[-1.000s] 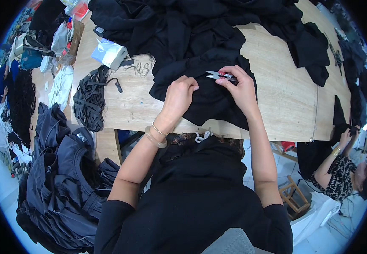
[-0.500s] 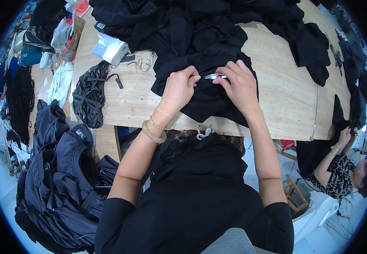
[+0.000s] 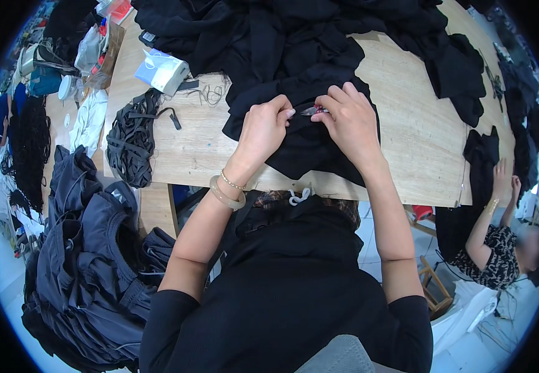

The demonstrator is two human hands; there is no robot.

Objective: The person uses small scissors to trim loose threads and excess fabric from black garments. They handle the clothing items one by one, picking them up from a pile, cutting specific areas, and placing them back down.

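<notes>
Black garment [image 3: 310, 146] lies on the wooden table [image 3: 406, 133]; the left hand [image 3: 263, 127] pinches its fold, and the right hand [image 3: 350, 121] grips small metal snips [image 3: 313, 110]. Best to keep the fabric taut and cut only loose threads, beside the black pile [image 3: 294, 37].

Black short-sleeved top [image 3: 294, 292] with white drawcord [image 3: 298, 196] at neck. Bare forearms. On left wrist, pale jade-green bangle [image 3: 226, 196] beside thin beaded gold bracelet [image 3: 232, 181]. Right wrist bare.
</notes>
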